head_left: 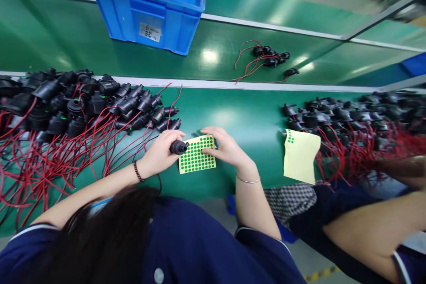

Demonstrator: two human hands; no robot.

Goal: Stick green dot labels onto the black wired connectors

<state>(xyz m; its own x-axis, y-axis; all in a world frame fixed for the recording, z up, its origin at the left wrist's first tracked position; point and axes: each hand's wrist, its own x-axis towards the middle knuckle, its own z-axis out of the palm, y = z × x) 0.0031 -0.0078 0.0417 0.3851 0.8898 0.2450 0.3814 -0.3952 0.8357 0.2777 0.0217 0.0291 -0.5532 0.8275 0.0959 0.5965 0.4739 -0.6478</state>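
Note:
My left hand (163,151) is closed around a small black pump (179,147) with a nozzle-like end pointing right. Under and beside it lies a pale yellow sticker sheet (198,169) printed with rows of round green dots. My right hand (226,146) rests at the sheet's upper right, thumb over the dots and forefinger along the top edge, the two apart. Whether a sticker is on a fingertip is too small to tell. Left of my hands lies a heap of similar black pumps (126,104) with long red and black wires.
A blue crate (149,22) stands on the far side, beyond a white rail. Several wired pumps (271,57) lie near it. To the right are another pump heap (336,115), a mostly bare yellow sheet (301,155) and a co-worker's arm (372,230).

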